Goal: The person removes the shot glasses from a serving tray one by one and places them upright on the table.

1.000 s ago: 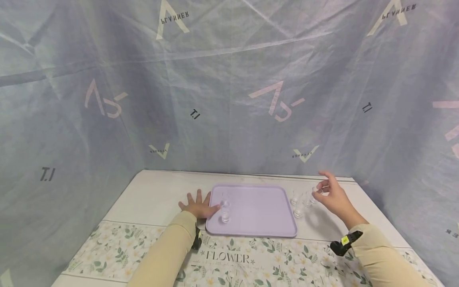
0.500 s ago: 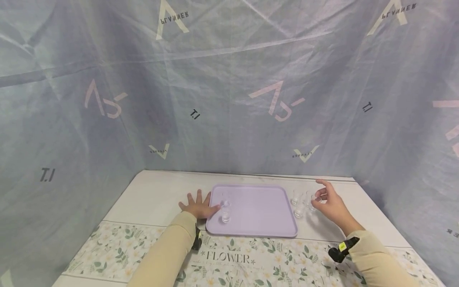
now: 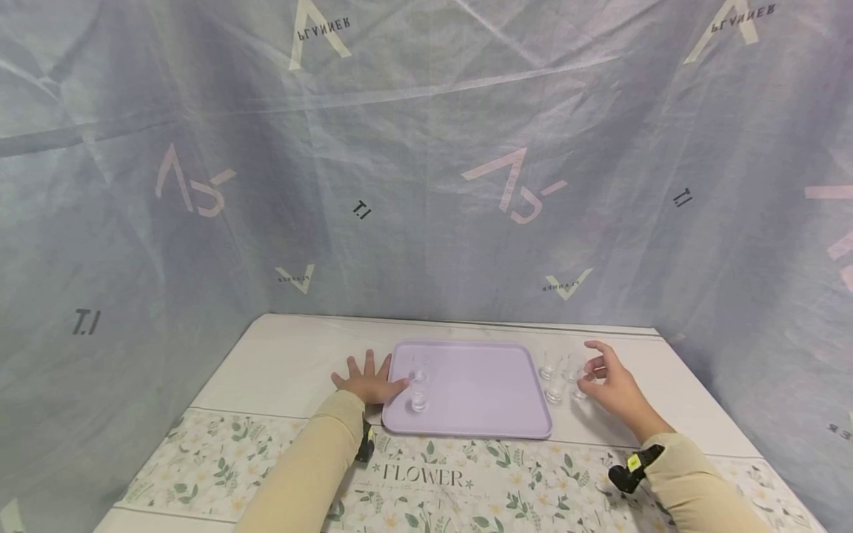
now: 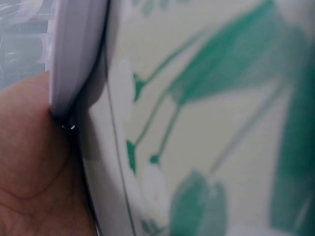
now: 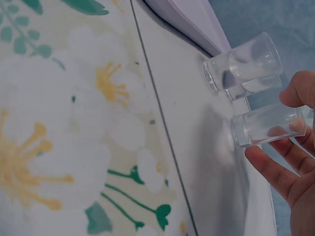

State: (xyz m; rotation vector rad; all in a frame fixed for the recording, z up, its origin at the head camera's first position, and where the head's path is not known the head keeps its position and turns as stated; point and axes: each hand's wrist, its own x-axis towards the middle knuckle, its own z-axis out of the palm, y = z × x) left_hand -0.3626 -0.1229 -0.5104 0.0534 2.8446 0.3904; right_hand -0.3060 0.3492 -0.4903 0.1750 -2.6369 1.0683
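Note:
My left hand lies with fingers spread beside the purple tray, its thumb over the left rim. In the left wrist view, the palm is against the tray's edge. Near that thumb, small clear glass stands on the tray, seemingly with another just behind it. My right hand pinches a clear shot glass near its rim, thumb on one side, fingers on the other. Its base is close to the tabletop; contact cannot be told. More shot glasses stand upright beside it, right of the tray.
White tabletop lies on both sides of the tray. A floral cloth strip with the word FLOWER runs along the front. Grey printed fabric hangs behind and at both sides. Black wrist cameras sit at the sleeves.
My right hand has come down and slightly nearer, bringing the pinched shot glass lower, next to the other glasses. The left hand and tray have stayed put.

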